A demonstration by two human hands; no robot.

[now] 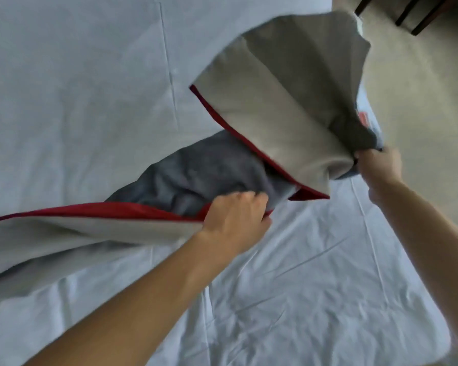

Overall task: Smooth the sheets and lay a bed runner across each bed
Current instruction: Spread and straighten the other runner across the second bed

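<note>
While both hands grip the bed runner (275, 101) | left hand (236, 215), right hand (378, 165) | runner's left end cut off

Our left hand (236, 215) reaches forward from the lower left on a bare, nearly straight forearm, knuckles up, its fingers curled round a bunched fold of the bed runner (280, 101). Our right hand (378, 165) is stretched farther out and higher, to the right, its arm coming in from the right edge with the wrist slightly bent. Its fingers are closed tightly on a gathered end of the same runner. Our two hands sit well apart.
</note>
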